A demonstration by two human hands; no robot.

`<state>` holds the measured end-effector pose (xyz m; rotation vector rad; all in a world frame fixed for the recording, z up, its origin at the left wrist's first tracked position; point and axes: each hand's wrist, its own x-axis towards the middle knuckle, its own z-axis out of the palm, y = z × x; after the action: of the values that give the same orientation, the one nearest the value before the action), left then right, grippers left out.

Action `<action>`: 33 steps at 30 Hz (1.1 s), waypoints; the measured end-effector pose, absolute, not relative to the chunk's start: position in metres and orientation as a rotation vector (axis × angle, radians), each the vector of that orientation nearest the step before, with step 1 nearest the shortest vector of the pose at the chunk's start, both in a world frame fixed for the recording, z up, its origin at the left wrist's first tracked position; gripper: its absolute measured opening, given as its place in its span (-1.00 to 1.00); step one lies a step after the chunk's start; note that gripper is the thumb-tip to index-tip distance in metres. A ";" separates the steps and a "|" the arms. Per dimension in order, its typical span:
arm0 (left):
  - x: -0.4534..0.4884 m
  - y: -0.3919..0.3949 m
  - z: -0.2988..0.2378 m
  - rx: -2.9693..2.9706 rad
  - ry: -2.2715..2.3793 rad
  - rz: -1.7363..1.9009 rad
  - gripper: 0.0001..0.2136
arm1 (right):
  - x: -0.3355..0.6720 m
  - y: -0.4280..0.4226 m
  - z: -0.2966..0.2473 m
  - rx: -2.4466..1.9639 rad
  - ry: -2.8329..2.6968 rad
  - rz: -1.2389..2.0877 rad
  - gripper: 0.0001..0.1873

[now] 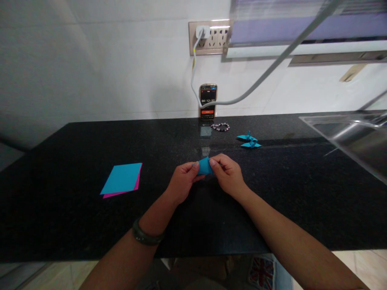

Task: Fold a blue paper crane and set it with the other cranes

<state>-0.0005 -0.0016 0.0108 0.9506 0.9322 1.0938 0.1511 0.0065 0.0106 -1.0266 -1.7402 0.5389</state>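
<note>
Paper [204, 166] pinched btwn L hand [180, 182] & R hand [229, 175]; best press folds firmly, edges flush, clear of cranes [251, 145] at 2 o'clock.

Your folded paper [204, 166] is bright blue, a small piece with straight edges and an upper corner that points away from you. You have it pinched at both ends: your left hand [181, 181] grips its left side, your right hand [229, 174] its right, so your fingers partly hide it. You hold it over the black countertop [211, 229]; its finer creases are too small to tell.
</note>
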 end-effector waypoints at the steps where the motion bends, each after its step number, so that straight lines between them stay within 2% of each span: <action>1: 0.000 -0.002 0.011 0.950 0.937 1.098 -0.74 | 0.151 0.007 0.011 -1.023 -1.740 0.537 -0.83; 14: 0.000 -0.001 0.010 0.975 0.942 1.087 -0.73 | 0.153 0.010 0.003 -1.109 -1.666 0.569 -0.90; 30: -0.001 0.000 0.008 0.973 0.930 1.107 -0.73 | 0.156 0.008 0.008 -0.999 -1.884 0.343 -0.81; 33: -0.001 0.000 0.007 0.973 0.911 1.101 -0.74 | 0.155 0.007 0.010 -0.942 -1.896 0.384 -0.82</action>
<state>-0.0008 0.0004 0.0066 0.9728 0.9106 1.1014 0.1551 0.0073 0.0099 -0.9416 -1.8961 0.3835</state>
